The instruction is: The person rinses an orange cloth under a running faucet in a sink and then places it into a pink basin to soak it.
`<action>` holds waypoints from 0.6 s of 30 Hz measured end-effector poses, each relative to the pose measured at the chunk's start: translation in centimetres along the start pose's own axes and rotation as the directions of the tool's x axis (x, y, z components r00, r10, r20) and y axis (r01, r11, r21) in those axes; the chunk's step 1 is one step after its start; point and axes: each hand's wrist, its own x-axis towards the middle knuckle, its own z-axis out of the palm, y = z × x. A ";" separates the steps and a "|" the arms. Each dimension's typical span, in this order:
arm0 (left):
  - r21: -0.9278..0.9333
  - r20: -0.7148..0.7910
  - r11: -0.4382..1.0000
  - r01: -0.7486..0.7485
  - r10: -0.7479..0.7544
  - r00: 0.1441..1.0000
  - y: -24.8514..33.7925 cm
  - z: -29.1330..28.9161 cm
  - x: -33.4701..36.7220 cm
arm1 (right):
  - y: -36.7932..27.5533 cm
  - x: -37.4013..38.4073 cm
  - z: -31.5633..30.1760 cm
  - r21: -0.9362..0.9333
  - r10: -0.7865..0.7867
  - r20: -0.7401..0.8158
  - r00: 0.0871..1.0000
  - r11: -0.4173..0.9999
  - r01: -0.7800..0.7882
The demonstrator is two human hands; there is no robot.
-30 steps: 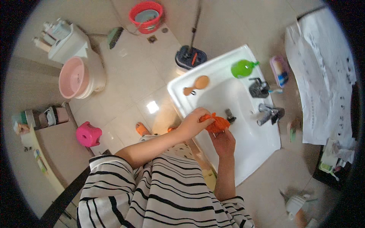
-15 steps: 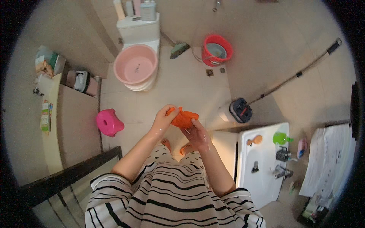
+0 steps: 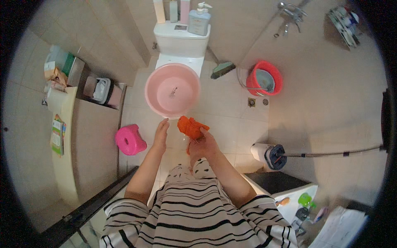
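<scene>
A crumpled orange cloth hangs from my right hand, whose thumb and fingers pinch its right end. My left hand is empty, its fingers stretched forward. Those fingertips reach the near rim of a round pink basin; whether they touch it I cannot tell. The basin sits over the bowl of the white toilet, with only a small dark print on its floor.
A pink stool stands left, beside a cabinet. Farther back on the right are a broom and a red bucket. A mop bucket and a white washbasin lie to the right. Bottles, one a pump bottle, top the toilet tank.
My left hand has let go of the orange cloth and moved left toward the basin. The cloth now hangs from my right hand alone. The view has shifted, bringing the basin closer to my hands.
</scene>
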 end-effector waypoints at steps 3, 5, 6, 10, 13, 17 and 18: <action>-0.031 -0.074 0.994 0.102 -0.104 0.992 -1.3 -2.6 6.1 | -2.1 2.0 5.6 -0.040 0.036 -0.012 0.999 0.998 -0.037; -0.070 -0.141 0.972 0.223 -0.231 0.963 -2.6 -3.1 8.4 | -3.4 1.9 8.7 -0.070 0.051 -0.113 0.992 0.996 -0.059; -0.101 -0.192 0.957 0.273 -0.288 0.938 -2.4 -3.1 9.7 | -4.4 2.7 9.9 -0.101 0.056 -0.191 0.980 0.992 -0.077; -0.198 -0.253 0.859 0.473 -0.511 0.822 -2.2 -3.7 13.0 | -5.1 6.9 9.1 -0.156 -0.014 -0.289 0.957 0.987 -0.033; -0.334 -0.167 0.842 0.424 -0.496 0.852 -1.9 -4.1 15.1 | -5.7 9.3 8.3 -0.133 0.006 -0.255 0.967 0.990 -0.041; -0.236 -0.155 0.850 0.471 -0.511 0.845 -6.1 -7.4 20.6 | -4.9 9.6 8.7 -0.095 -0.037 -0.332 0.943 0.995 0.006; -0.224 -0.216 0.841 0.492 -0.535 0.817 -6.2 -7.1 21.8 | -4.7 9.2 8.9 -0.079 -0.047 -0.352 0.935 0.997 0.020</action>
